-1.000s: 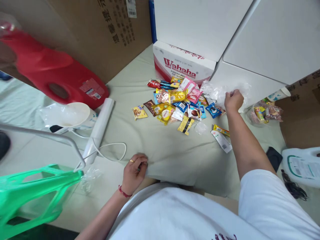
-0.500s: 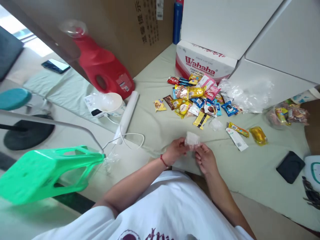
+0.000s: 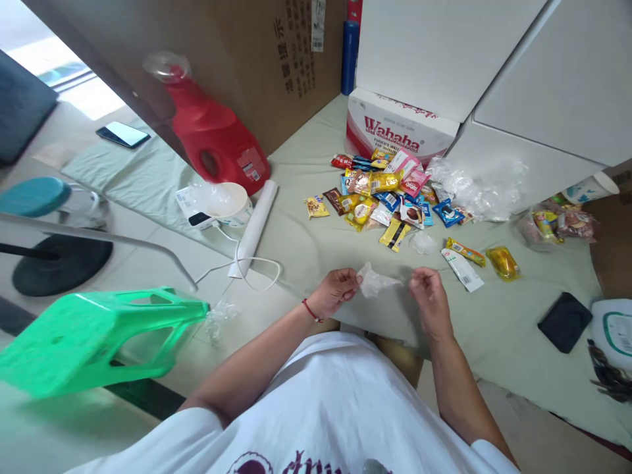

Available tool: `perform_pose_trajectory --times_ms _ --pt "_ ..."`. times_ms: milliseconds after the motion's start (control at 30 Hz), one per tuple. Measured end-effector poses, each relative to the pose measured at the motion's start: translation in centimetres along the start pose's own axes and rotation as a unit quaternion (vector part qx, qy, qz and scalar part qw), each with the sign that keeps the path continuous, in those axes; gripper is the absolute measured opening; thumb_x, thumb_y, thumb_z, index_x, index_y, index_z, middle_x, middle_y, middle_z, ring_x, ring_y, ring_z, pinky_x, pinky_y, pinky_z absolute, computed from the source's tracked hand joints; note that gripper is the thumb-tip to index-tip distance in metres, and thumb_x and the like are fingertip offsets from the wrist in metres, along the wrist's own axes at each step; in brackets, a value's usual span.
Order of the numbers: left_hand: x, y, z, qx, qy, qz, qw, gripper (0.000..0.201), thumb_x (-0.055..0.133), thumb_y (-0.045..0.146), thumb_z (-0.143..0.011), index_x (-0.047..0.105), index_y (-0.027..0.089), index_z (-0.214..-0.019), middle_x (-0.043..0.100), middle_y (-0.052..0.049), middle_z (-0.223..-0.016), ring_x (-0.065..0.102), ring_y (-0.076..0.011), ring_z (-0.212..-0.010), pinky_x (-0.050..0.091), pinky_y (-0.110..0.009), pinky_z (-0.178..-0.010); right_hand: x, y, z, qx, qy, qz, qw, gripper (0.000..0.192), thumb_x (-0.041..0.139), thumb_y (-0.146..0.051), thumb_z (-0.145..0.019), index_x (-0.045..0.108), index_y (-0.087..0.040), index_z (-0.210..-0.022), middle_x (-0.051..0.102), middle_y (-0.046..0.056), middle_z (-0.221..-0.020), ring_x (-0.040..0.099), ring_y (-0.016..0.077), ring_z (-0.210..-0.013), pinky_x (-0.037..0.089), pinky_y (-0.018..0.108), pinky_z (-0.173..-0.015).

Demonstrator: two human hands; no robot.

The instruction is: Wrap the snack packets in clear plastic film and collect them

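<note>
Left hand (image 3: 336,291) pinches one end of a small crumpled clear plastic bag (image 3: 375,283) with fingers clamped, right hand (image 3: 428,297) at its other end, fingers loosely curled and apparently just off it, bag held above the pale green cloth-covered tabletop (image 3: 316,250), near the heap of colourful snack packets (image 3: 390,197).

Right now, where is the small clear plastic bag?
In the head view, the clear plastic bag is held between the left hand and the right hand, near the cloth's front edge, below the snack pile.
</note>
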State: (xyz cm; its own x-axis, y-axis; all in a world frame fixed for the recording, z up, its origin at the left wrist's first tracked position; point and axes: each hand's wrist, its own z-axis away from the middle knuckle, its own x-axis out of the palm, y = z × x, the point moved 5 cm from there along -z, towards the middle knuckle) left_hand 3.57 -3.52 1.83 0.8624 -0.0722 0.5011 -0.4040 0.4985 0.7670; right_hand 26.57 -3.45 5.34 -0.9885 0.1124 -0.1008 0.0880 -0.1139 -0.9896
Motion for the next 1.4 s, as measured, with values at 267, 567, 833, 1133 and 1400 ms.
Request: perform_pose_trajectory --times_ms 267,567,833,1133,1400 --pt "0.9 -0.3 0.1 -0.04 -0.041 0.014 0.998 0.057 0.094 0.054 -0.061 0.052 0.017 -0.07 0.047 0.007 -0.059 0.031 -0.0009 -0.045 0.018 -0.018 -0.046 2.3 -0.3 -1.1 -0.062 -0.104 0.07 0.99 0.026 0.071 -0.054 -0.087 0.074 -0.028 -0.085 0.07 0.002 -0.08 0.064 0.0222 -0.08 0.056 0.038 -0.08" --pt "-1.2 1.9 1.4 0.148 0.138 -0.24 0.949 0.046 0.069 0.063 -0.085 0.056 0.02 -0.076 0.047 0.003 -0.065 0.042 -0.0109 -0.06 0.032 -0.024 -0.056 0.2 2.5 -1.8 0.139 0.075 -0.178 0.971 0.047 0.092 -0.055 -0.06 0.064 -0.021 -0.077 0.051 -0.007 -0.061 0.04 0.007 -0.049 0.035 0.017 -0.037" --pt "5.7 1.0 0.4 0.271 0.125 -0.362 0.883 0.025 0.061 0.044 -0.094 0.064 0.02 -0.09 0.064 -0.011 -0.099 0.056 -0.0253 -0.101 0.044 -0.041 -0.095 2.7 0.0 0.1 0.105 0.013 -0.118 0.987 0.041 0.085 -0.058 -0.071 0.067 -0.023 -0.082 0.055 -0.005 -0.063 0.047 0.01 -0.051 0.042 0.021 -0.042" --pt "0.7 0.2 -2.1 0.161 0.206 -0.153 0.953 0.033 0.056 0.044 -0.096 0.048 0.021 -0.073 0.04 0.004 -0.066 0.037 -0.0119 -0.061 0.031 -0.026 -0.057 -4.8 1.2 -4.1 0.135 0.016 -0.038 0.99 0.046 0.089 -0.053 -0.059 0.065 -0.02 -0.082 0.053 -0.005 -0.058 0.048 0.0103 -0.052 0.034 0.021 -0.044" --pt "1.2 -0.4 -1.9 0.147 0.21 -0.098 0.962 0.038 0.055 0.047 -0.098 0.046 0.023 -0.07 0.039 0.005 -0.059 0.036 -0.0124 -0.053 0.029 -0.027 -0.051 -1.3 -0.5 -0.8 -0.061 0.034 0.101 0.992 0.033 0.07 -0.054 -0.086 0.071 -0.021 -0.092 0.049 -0.005 -0.062 0.042 0.0118 -0.058 0.037 0.026 -0.057"
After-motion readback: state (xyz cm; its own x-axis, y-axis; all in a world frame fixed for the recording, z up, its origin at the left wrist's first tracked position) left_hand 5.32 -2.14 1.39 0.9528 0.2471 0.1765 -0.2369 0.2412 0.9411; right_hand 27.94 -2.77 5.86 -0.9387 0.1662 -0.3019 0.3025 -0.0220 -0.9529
